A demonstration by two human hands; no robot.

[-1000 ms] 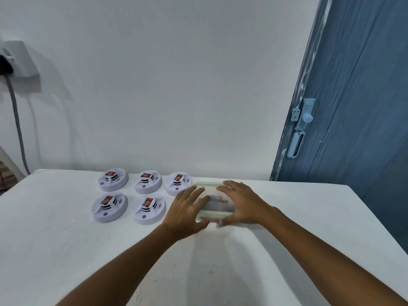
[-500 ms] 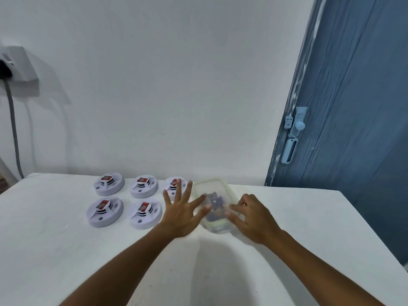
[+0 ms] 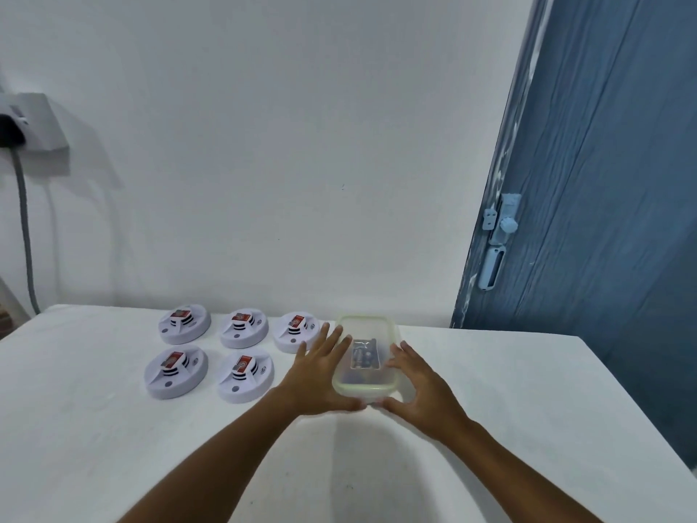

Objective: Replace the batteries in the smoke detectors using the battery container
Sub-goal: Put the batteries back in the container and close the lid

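Plastic walls of the battery container looked thin, light and slick, so I judged its long sides the best hold. It sat on the tabletop, just right of 5 smoke detectors. Left hand and right hand flanked it, fingers spread, thumbs at its near corners.
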